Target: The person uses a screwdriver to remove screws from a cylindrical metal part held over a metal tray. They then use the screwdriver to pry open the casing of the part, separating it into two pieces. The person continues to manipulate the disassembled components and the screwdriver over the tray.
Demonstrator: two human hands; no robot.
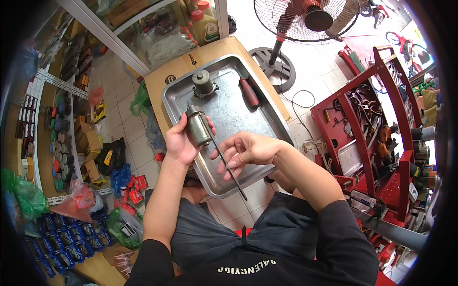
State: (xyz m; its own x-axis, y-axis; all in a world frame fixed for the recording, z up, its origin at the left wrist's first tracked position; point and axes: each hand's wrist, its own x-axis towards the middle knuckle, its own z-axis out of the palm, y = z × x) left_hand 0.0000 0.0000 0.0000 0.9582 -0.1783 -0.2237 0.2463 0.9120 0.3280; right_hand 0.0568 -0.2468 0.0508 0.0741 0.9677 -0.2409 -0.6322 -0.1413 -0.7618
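Both hands are gripping: the left hand [180, 142] wrapping a grimy grey motor cylinder [197, 127], the right hand [245, 151] pinching its long thin rod [224, 159] above the metal tray [267, 114].

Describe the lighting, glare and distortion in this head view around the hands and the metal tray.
Head view: fisheye bends the shelving at the rim, corners vignette black; daylight overexposes the floor by the fan; soft sheen on the metal tray; left hand, cylindrical part and right hand look sharp.
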